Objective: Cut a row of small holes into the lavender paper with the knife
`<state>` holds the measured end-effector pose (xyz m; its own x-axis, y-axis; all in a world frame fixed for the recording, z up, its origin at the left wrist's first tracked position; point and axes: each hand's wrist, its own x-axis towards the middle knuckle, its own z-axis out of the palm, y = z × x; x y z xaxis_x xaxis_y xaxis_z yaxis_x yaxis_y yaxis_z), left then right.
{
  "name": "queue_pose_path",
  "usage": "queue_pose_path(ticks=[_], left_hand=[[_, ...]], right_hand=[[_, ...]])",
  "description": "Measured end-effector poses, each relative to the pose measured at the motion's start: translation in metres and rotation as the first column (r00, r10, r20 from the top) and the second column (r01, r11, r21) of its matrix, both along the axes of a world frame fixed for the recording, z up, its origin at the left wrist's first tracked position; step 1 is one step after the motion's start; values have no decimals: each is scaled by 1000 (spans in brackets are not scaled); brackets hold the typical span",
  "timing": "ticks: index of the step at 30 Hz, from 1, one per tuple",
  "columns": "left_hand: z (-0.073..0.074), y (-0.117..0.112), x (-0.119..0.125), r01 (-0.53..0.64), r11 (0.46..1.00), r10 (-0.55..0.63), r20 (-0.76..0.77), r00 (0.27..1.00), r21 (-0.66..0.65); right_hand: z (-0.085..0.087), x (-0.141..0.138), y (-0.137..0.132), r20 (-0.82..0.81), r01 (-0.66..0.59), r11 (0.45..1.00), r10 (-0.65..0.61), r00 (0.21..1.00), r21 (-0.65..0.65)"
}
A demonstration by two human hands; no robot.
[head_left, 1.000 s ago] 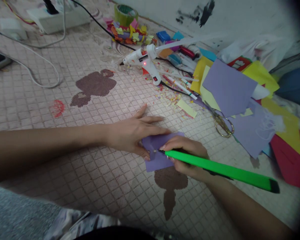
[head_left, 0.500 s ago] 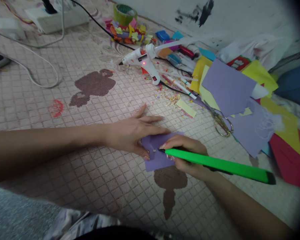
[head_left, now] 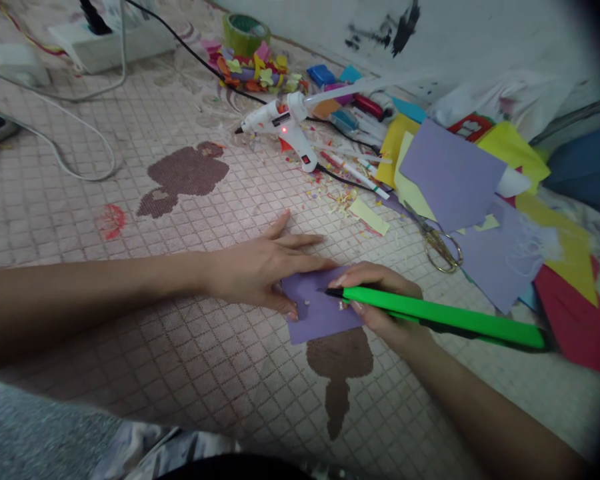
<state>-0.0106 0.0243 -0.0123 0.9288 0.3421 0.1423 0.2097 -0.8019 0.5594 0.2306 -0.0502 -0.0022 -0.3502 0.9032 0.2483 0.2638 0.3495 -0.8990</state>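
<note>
A small sheet of purple paper [head_left: 320,327] lies flat on the quilted cloth, with a tiny light spot near its middle. Fingers spread, my left hand [head_left: 265,270] presses down on the paper's left and upper edge, its thumb on the near left part. My right hand [head_left: 387,300] is closed around a bright green utility knife [head_left: 445,317]. The knife slants with its thin dark tip pointing left, at or just over the paper. Whether the blade touches it I cannot tell. My right fingertips rest by the paper's right side, partly hiding it.
Beyond my hands lies a white hot glue gun [head_left: 283,127] with its cord and paper scraps. Gold-handled scissors [head_left: 440,247] and coloured paper sheets [head_left: 453,177] are at right. Green tape [head_left: 246,35] and a power strip [head_left: 113,47] sit at the back.
My right hand has moved slightly right and up with the utility knife, whose tip now sits higher on the paper, away from the light spot. My left hand stays in place.
</note>
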Motion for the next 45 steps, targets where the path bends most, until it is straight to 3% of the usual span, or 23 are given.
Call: queue_pose_path(ticks=[4, 8, 12, 16, 24, 27, 29, 31, 33, 36, 38, 41, 45], left_hand=[[0, -7, -2, -34, 999, 34, 41, 999, -5], [-1, -26, -2, -176, 984, 175, 93, 980, -3], [-3, -42, -1, -222, 974, 219, 55, 974, 41], [-1, -43, -2, -217, 976, 216, 22, 976, 36], [-1, -11, -17, -128, 991, 127, 31, 991, 47], [-4, 3, -20, -178, 981, 172, 82, 982, 74], [-6, 9, -20, -242, 966, 233, 105, 967, 87], [-5, 11, -19, -296, 949, 282, 130, 951, 105], [-2, 8, -18, -328, 936, 305, 168, 937, 129], [6, -6, -14, -350, 923, 310, 231, 922, 159], [10, -21, -10, -301, 942, 271, 193, 943, 147], [11, -40, -5, -192, 976, 169, 190, 967, 106], [8, -42, -5, -201, 974, 177, 207, 962, 101]], right_hand=[[-3, 6, 3, -65, 169, 984, -166, 984, 48], [-12, 17, 10, -107, 297, 954, -292, 951, 39], [-13, 20, 12, -97, 229, 972, -233, 968, -47], [-9, 22, 8, -70, 195, 976, -202, 977, -100], [-4, 37, -14, -42, 218, 959, -229, 973, -179], [-4, 35, -28, -74, 152, 969, -169, 983, -195], [-3, 33, -36, -151, 20, 977, -52, 987, -211], [-2, 32, -38, -206, -5, 985, -31, 978, -173], [-1, 34, -34, -153, 42, 992, -60, 986, -123], [-2, 38, -22, -124, 216, 973, -225, 966, -79], [-5, 39, -17, -116, 279, 957, -288, 951, -86], [-11, 37, -22, -108, 291, 949, -304, 947, -118], [-9, 33, -41, -136, 277, 944, -303, 943, -180]])
